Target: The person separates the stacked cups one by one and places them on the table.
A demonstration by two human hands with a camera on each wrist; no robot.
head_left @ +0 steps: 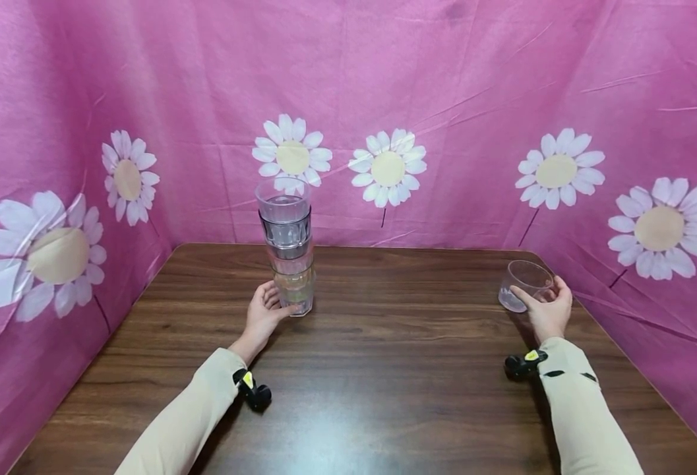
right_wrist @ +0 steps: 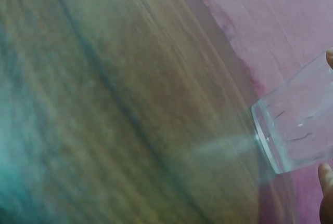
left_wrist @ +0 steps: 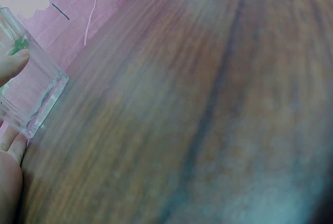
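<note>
Pink daisy cloth (head_left: 455,221) hangs round a wood-look table (head_left: 407,343), and the left hand (head_left: 262,318) has fingers and thumb wrapped round the bottom of a tall tumbler stack (head_left: 287,231), far side, left of centre. Right hand (head_left: 550,313) has a lone clear glass (head_left: 510,298) in a wide-ish thumb-and-fingers grip near the far right corner.

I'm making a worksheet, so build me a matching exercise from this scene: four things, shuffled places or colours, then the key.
Things:
1. Stack of cups
2. Single cup
3. Table
4. Cloth

Places or colours:
A. Brown, with wood grain
B. In the right hand
C. Pink, with flowers
D. Held low down by the left hand

Pairs: 1-D, 2-B, 3-A, 4-C
</note>
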